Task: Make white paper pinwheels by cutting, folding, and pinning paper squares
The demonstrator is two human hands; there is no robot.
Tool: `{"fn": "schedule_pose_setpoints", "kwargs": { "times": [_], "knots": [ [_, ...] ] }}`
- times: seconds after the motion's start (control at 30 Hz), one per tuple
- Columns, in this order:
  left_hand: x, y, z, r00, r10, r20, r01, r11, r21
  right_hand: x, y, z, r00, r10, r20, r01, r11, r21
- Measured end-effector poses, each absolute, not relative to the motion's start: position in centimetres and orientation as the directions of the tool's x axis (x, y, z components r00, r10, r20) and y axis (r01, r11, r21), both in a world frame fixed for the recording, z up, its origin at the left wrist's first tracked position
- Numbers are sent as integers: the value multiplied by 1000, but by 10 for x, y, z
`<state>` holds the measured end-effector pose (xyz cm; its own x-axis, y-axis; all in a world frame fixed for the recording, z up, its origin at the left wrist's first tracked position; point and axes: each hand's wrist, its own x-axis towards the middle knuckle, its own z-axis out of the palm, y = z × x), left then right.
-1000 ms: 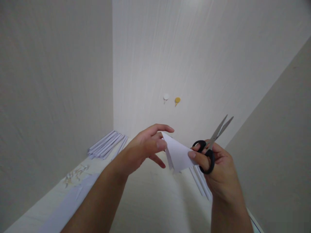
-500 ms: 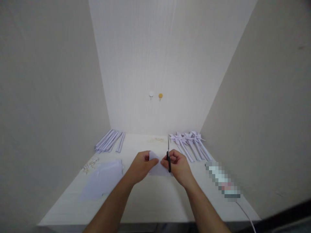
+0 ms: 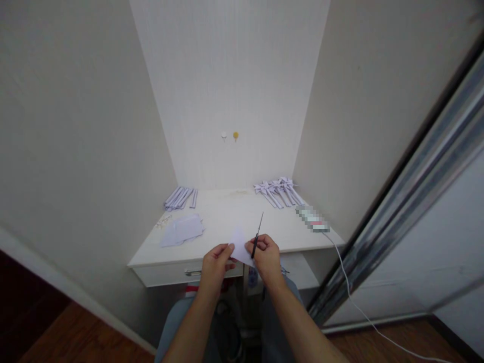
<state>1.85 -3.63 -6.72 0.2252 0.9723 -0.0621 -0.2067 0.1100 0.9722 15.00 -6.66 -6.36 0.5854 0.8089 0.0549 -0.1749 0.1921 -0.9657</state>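
Note:
A folded white paper (image 3: 239, 244) is held between both hands over the front edge of the white desk (image 3: 227, 222). My left hand (image 3: 215, 258) pinches its left side. My right hand (image 3: 265, 254) grips the black handles of a pair of scissors (image 3: 257, 236), whose blades point up and away, and its fingertips also touch the paper's right side.
On the desk lie a bundle of rolled paper sticks (image 3: 180, 197) at the back left, loose white sheets (image 3: 183, 230) and small pins (image 3: 164, 222) on the left, and several paper pinwheels (image 3: 278, 189) at the back right. A white cable (image 3: 355, 302) hangs off the right edge. Two hooks (image 3: 230, 135) sit on the back wall.
The view has pulled back and down from the wall, so the whole desk, its drawer and my knees show. Both hands have stayed together on the paper and scissors.

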Motion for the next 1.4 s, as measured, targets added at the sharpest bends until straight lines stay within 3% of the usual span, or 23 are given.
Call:
{"fn": "schedule_pose_setpoints", "kwargs": {
  "times": [0.47,0.7,1.0,1.07,1.17,1.27,1.4],
  "knots": [
    [17,-88,-51,-13,995,101,-368,-98,925,118,-108,-35,664,745,72,-319,370,-873],
    [52,-15,-2,-7,974,226,-404,-209,890,138,-36,12,671,718,187,-340,521,-783],
    [88,115,95,-45,818,574,-432,-534,727,167,93,94,625,657,421,-272,690,-671],
    [90,139,106,-63,788,612,-439,-573,692,180,115,102,551,690,470,-221,663,-715],
    [86,167,112,-109,784,611,-468,-583,664,204,139,101,283,824,490,-128,539,-833],
    [78,184,108,-121,813,569,-504,-544,671,227,153,90,-20,907,420,52,420,-906],
    [71,194,98,-101,849,519,-547,-483,684,246,159,78,-163,940,298,159,324,-933]
  ]
}}
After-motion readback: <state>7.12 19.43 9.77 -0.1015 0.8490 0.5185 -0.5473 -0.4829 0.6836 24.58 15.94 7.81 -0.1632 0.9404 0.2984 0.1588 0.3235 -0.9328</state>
